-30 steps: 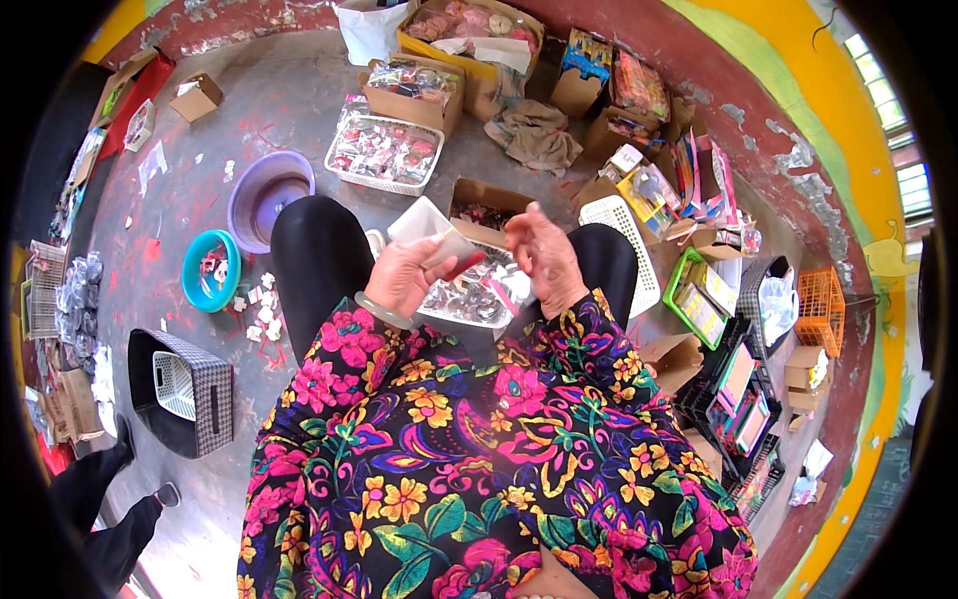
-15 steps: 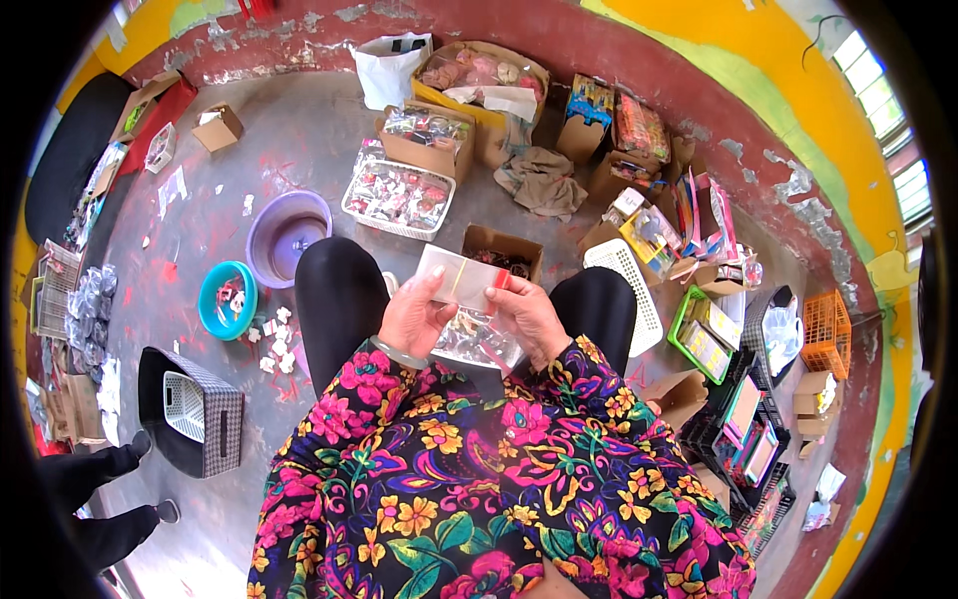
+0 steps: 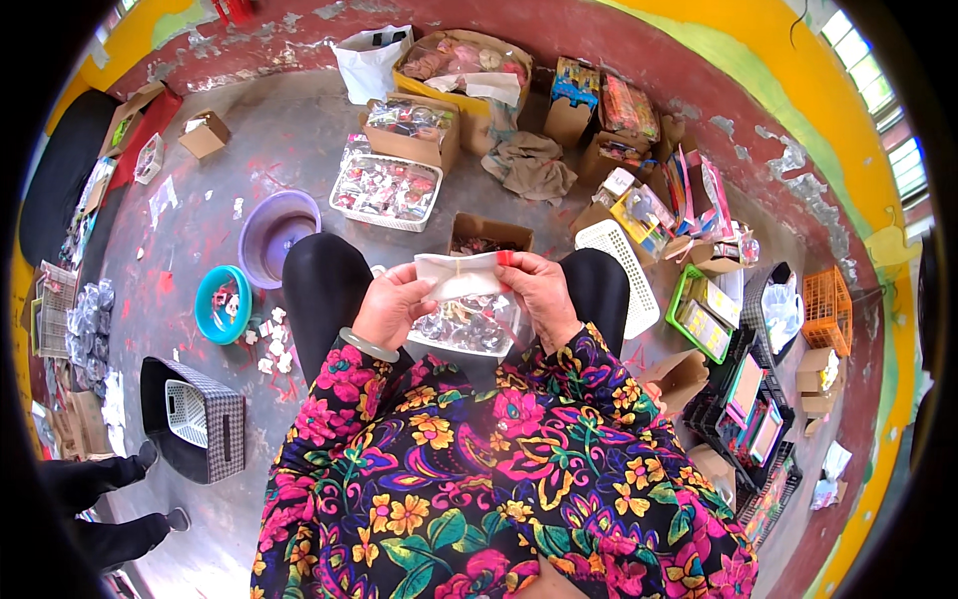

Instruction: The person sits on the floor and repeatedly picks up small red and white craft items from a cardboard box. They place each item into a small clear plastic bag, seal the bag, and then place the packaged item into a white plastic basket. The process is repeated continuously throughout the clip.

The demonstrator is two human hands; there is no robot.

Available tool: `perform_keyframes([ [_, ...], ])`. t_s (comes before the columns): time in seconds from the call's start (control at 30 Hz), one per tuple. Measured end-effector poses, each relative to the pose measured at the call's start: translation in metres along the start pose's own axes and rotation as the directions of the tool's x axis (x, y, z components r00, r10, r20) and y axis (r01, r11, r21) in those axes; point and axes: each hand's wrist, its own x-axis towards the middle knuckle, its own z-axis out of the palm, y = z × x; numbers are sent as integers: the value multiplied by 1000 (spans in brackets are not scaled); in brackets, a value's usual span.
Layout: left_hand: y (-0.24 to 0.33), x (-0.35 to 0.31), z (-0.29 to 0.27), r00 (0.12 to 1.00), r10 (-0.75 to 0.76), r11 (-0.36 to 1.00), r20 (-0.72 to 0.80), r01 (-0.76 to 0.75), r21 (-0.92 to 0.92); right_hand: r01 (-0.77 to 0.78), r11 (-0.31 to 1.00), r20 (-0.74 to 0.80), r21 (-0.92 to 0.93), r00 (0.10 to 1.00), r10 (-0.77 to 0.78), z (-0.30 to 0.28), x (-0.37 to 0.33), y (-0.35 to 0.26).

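A bundle of clear plastic bags (image 3: pixel 443 272) is stretched between my two hands in front of my lap. A pale band crosses its middle, and its right end is red. My left hand (image 3: pixel 387 305) pinches the left end; a bangle circles that wrist. My right hand (image 3: pixel 542 292) grips the red end between thumb and fingers. Below the bundle, a white basket (image 3: pixel 469 351) of small shiny packets (image 3: pixel 461 323) sits between my knees. Just beyond stands an open cardboard box (image 3: pixel 494 236) with dark small items inside.
At the left are a purple basin (image 3: pixel 249 245), a teal basin (image 3: pixel 212 317), scattered white pieces (image 3: pixel 279 339) and another person's legs (image 3: pixel 110 484). Ahead sits a white basket of packets (image 3: pixel 431 212). A white crate (image 3: pixel 631 290), a green basket (image 3: pixel 679 309) and black crates (image 3: pixel 699 427) stand right.
The bundle has turned more level and been pulled out lengthwise, its upper edge curling. My left hand has shifted left and down, my right hand slightly right, uncovering more of the packets below.
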Motion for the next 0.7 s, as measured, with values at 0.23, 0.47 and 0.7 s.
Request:
perform_keyframes([
  [0.23, 1, -3, -11, 991, -82, 996, 103, 84, -14, -161, 973, 20, 164, 987, 160, 1, 1, -2],
  [0.47, 3, -5, -6, 995, -94, 995, 21, 93, 39, -238, 964, 70, -119, 966, 247, -13, 6, -2],
  [0.7, -3, -3, -7, 995, -40, 999, 96, 42, -17, -182, 981, 23, -74, 983, 184, 2, -2, 2],
])
